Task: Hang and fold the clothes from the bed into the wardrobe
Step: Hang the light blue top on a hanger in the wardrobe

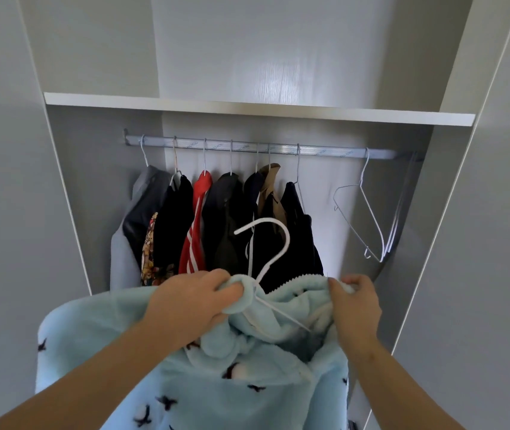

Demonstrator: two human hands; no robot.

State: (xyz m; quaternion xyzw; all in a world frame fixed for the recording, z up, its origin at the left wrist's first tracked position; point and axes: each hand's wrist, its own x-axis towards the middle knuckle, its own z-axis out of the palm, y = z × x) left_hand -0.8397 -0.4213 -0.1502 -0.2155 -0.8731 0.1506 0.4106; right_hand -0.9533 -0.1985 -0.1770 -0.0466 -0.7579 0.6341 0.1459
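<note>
between left hand (pixel 194 302) and right hand (pixel 356 301), fleece robe (pixel 185 377).

1. There is one view only, from a wide-angle camera worn on the person's head, facing straight into the open wardrobe (pixel 495 212).
2. It stands close: forearms enter from the lower corners of the frame, and the hanging rail (pixel 278 148) crosses mid-frame, slightly above centre.
3. The shelf (pixel 247 108) spans the upper third; wide-angle bending splays the wardrobe sides outward toward the frame edges.
</note>
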